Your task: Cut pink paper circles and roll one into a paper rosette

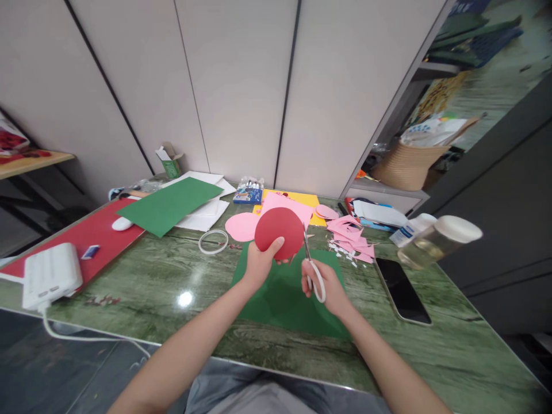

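Note:
A red paper circle is pinched in my left hand, the thumb on its face and fingertips showing at its lower edge. My right hand grips white-handled scissors. Their blades point up, close to the circle's right edge; whether they touch it I cannot tell. Beneath both hands a green paper sheet lies on the table. Behind the circle are a pink sheet and a pink paper circle.
Pink scraps lie right of the scissors, near a phone and a lidded bottle. Leftward are a tape roll, another green sheet, red paper and a white power bank with its cable. Cabinet doors stand behind.

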The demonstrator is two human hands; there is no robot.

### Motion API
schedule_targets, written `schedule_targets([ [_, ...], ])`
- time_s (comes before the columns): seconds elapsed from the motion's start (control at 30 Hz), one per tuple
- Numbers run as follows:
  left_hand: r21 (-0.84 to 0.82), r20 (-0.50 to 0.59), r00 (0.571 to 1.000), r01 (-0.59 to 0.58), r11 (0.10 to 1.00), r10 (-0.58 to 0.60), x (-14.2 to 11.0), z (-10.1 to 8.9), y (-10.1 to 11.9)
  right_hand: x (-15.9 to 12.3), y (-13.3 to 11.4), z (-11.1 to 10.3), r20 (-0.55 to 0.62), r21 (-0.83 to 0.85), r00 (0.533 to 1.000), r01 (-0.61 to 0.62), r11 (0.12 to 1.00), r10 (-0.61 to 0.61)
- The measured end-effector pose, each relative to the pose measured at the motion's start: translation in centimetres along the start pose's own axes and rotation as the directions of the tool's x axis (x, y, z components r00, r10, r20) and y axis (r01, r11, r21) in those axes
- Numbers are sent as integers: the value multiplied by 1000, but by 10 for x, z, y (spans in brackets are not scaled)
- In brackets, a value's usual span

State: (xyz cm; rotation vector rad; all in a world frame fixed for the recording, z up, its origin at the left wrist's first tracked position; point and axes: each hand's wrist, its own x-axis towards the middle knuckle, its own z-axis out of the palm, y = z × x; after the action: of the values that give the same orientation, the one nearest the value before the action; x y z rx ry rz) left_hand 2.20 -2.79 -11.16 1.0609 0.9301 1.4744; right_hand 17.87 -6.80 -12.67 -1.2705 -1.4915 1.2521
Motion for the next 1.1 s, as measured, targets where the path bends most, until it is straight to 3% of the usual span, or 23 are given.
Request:
schedule_targets([
  [1.1,94,54,999,-13,996,8,17,-17,0,-1,-6,-4,34,-56,999,2,998,0],
])
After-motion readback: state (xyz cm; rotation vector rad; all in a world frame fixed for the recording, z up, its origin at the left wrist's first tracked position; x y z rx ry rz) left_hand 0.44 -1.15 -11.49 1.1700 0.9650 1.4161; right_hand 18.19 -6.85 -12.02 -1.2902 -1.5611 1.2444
